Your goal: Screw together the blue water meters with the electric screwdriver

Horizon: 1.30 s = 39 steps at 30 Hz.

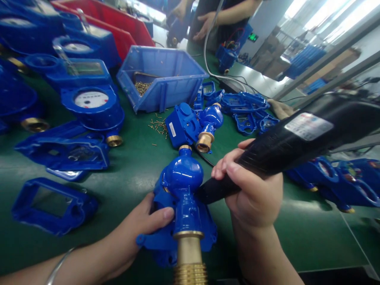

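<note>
A blue meter body (pixel 185 174) with brass threaded ends lies over a blue plastic housing (pixel 209 231) at the lower centre. My left hand (pixel 148 221) grips its left side, the thumb resting on the body. My right hand (pixel 255 190) is wrapped round a black power tool (pixel 267 142) with a silver label. The tool slants down to the left, and its front end meets the right side of the meter body. Its very tip is hidden behind the body. Just beyond stands another blue meter (pixel 182 124) with a brass fitting.
A blue bin (pixel 166 85) holds small screws, and loose screws (pixel 158 124) lie before it. Meters (pixel 92 99) and covers (pixel 50 206) stand left, more covers (pixel 245 107) and meters (pixel 335 178) right. Behind are a red bin (pixel 107 23) and another person's hand (pixel 206 25).
</note>
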Tool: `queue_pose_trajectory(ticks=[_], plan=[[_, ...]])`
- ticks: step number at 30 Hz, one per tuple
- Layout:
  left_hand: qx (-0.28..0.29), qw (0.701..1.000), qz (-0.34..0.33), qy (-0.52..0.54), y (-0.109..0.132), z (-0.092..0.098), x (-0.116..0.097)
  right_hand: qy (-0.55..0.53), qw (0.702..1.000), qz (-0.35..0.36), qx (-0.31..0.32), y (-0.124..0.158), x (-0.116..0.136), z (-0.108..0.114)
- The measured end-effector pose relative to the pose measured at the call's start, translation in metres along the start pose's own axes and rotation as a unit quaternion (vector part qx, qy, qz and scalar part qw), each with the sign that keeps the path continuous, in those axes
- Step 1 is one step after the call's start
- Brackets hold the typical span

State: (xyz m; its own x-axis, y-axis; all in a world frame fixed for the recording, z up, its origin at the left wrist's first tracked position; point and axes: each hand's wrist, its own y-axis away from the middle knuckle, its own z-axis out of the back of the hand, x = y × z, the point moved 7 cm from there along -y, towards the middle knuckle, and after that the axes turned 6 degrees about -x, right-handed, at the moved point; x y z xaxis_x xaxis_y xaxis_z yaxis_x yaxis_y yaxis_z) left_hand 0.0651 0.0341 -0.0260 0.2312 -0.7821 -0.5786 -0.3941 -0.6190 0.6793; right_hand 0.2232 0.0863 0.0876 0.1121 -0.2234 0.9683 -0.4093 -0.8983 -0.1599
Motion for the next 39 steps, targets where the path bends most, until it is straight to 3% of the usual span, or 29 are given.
queue_pose_trajectory(ticks=[5, 9, 11, 15, 18, 23, 29, 33, 39], plan=[[0.002, 1.000, -0.011, -0.017, 0.000, 0.002, 0.001, 0.006, 1.000, 0.012, -0.005, -0.001, -0.001, 0.000], [0.027, 0.999, -0.022, -0.001, 0.003, -0.002, -0.003, 0.001, 0.998, -0.030, 0.057, -0.008, 0.007, -0.008], [0.034, 0.999, -0.017, 0.004, 0.004, -0.003, -0.004, 0.004, 0.997, -0.004, 0.072, -0.009, 0.028, -0.008], [0.039, 0.999, -0.004, -0.005, 0.004, -0.001, -0.002, 0.033, 0.993, 0.115, 0.002, 0.004, 0.087, 0.011], [0.048, 0.999, -0.011, -0.016, 0.004, -0.001, -0.002, 0.060, 0.993, 0.102, -0.008, 0.023, 0.101, 0.020], [0.054, 0.998, -0.013, -0.033, 0.006, -0.003, -0.002, 0.072, 0.995, 0.057, -0.034, 0.042, 0.084, 0.024], [0.080, 0.997, -0.001, -0.021, 0.007, -0.001, 0.000, 0.023, 1.000, 0.005, -0.003, 0.040, 0.049, 0.023], [0.111, 0.994, 0.023, -0.004, 0.012, -0.004, -0.001, 0.003, 1.000, -0.002, -0.020, 0.043, 0.039, 0.029], [0.073, 0.997, 0.011, 0.007, 0.011, -0.007, -0.002, 0.001, 0.999, 0.002, -0.042, 0.052, 0.035, 0.033]])
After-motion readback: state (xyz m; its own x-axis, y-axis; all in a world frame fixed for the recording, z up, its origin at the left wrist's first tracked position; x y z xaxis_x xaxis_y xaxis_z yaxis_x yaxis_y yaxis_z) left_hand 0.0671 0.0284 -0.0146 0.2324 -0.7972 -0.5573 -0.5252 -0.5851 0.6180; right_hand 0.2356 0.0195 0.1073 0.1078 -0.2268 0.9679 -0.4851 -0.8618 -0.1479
